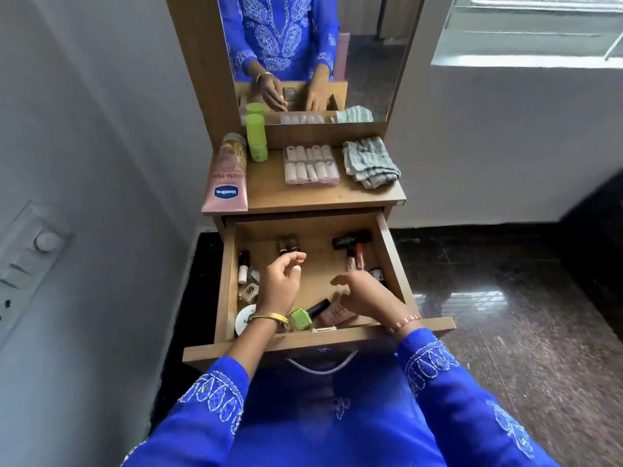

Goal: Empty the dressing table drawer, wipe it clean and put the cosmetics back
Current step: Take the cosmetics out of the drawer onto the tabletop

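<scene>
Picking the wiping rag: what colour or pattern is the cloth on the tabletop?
The cloth is grey-green with pale stripes, seen best in the head view.

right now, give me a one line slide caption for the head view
Both hands, left and right, hover empty over cosmetics in the open drawer; cloth waits on the tabletop.

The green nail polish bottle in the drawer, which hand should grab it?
Probably the left hand. The green nail polish bottle lies right beside its wrist, while the right hand hovers over the pink bottle instead.
</scene>
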### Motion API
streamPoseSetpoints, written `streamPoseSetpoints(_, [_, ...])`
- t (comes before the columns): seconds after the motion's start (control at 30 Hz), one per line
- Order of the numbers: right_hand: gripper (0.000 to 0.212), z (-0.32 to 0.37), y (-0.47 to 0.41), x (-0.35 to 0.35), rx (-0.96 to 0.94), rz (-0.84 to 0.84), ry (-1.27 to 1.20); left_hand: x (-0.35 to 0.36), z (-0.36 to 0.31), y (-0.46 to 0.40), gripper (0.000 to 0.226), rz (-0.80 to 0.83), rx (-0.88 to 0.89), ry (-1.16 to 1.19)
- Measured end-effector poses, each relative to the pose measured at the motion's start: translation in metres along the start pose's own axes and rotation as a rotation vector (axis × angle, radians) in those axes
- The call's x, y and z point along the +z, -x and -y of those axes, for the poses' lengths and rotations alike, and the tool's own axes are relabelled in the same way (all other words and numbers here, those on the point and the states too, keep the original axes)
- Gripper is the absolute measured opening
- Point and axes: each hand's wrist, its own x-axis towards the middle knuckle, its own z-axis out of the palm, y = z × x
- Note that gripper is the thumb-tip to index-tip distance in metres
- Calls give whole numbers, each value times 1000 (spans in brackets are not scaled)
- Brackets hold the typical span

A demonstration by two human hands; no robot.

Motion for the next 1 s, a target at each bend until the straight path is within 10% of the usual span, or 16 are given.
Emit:
streamPoseSetpoints(0.33, [37,-2,6,2,16,74,281,-10,14,-6,22,9,-188,33])
streamPoseSetpoints(0.77, [46,40,-4,-35,-187,-98,47,-8,6,0,25,296,-243,129])
streamPoseSetpoints(1.0, [42,36,-12,-26,-103,-449,-70,-15,9,-3,11,-5,-348,314])
